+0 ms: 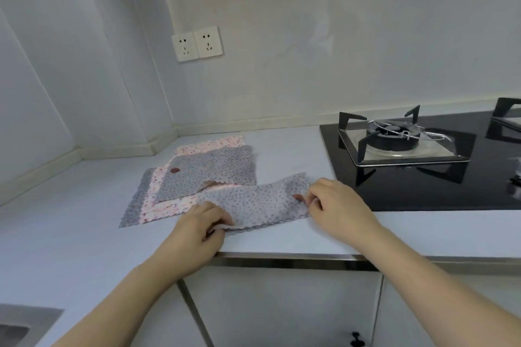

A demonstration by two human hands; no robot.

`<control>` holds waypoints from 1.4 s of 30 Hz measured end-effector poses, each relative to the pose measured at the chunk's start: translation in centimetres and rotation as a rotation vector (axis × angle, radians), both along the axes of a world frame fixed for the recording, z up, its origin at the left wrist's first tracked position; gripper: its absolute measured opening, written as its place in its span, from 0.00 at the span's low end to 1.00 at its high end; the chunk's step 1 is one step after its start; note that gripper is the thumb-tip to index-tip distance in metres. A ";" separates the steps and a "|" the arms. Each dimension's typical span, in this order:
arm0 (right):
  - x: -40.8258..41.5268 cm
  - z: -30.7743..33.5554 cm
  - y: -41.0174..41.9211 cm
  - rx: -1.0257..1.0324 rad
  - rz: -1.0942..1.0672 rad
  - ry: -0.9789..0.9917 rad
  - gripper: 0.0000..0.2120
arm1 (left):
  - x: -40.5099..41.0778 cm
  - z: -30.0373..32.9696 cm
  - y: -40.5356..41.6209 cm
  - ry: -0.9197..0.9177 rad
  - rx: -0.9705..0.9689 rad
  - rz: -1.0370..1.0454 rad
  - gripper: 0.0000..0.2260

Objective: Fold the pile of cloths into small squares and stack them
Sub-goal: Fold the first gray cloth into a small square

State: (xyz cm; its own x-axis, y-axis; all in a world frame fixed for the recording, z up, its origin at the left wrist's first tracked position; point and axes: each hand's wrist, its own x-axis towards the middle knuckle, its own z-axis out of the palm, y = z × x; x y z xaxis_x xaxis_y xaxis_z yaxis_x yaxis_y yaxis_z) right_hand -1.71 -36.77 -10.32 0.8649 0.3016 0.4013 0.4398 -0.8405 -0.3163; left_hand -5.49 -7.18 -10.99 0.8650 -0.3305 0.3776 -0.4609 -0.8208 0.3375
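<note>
A: Which cloth is being worked on, and where is it lying?

B: The grey dotted cloth (258,203) is lying as a long strip on the countertop (282,146), near the front edge, between the two hands. It appears to be folded once lengthwise already, which would explain the narrow shape.

A: How are the hands engaging it?

B: The left hand (197,234) is pinching the strip's near-left corner, fingers curled over the layered edge. The right hand (335,205) is gripping the opposite short end, fingertips tucked round the fabric. Each is grasping cloth; neither is relaxed.

A: Why are they holding at both ends?

B: Holding both ends is probably keeping the strip taut and the layers aligned, so that one end can be carried over the other to make a square.

A: Where is the rest of the work waiting?

B: The pile of cloths (197,177) is lying spread flat just behind the strip, grey and pink floral pieces overlapping, its near edge touching or slipping under the strip. No finished stack is showing, so the task is judged to be in an early stage.

A: What is standing nearby?

B: The gas hob (408,146) is sitting to the right, close to the right hand, and the working space is being kept clear of it.
</note>
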 end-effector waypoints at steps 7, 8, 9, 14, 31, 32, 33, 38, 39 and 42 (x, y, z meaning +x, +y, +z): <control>0.3 -0.3 -0.1 0.024 0.076 0.048 0.15 | -0.1 0.3 0.2 -0.049 0.106 -0.022 0.10; 0.3 -0.3 -0.1 0.008 0.113 0.071 0.16 | 0.1 0.4 0.4 -0.064 0.145 -0.017 0.12; 0.4 -0.2 0.0 -0.018 0.136 0.088 0.17 | 0.3 0.4 0.6 -0.086 0.177 -0.013 0.13; 0.9 -0.4 0.2 -0.018 0.123 0.081 0.14 | 1.0 0.3 0.5 -0.001 -0.129 0.144 0.06; 0.3 0.7 -1.2 1.059 0.148 0.157 0.06 | -0.9 1.8 -0.6 -0.129 -0.207 0.049 0.11; 0.4 0.6 -1.3 1.077 0.138 0.140 0.06 | -1.0 2.0 -0.6 -0.130 -0.247 0.036 0.11; 0.5 0.5 -1.5 1.089 0.123 0.124 0.06 | -1.1 2.2 -0.8 -0.131 -0.284 0.019 0.10; 0.8 0.2 -1.6 1.096 0.062 0.063 0.08 | -1.3 2.6 -1.6 -0.094 -0.432 -0.012 0.10; 0.8 0.3 -1.6 1.102 0.066 0.057 0.07 | -1.2 2.6 -1.8 -0.083 -0.451 -0.002 0.10; 0.8 0.4 -1.6 1.090 0.048 0.054 0.07 | -0.7 2.2 -2.0 -0.063 -0.503 0.039 0.09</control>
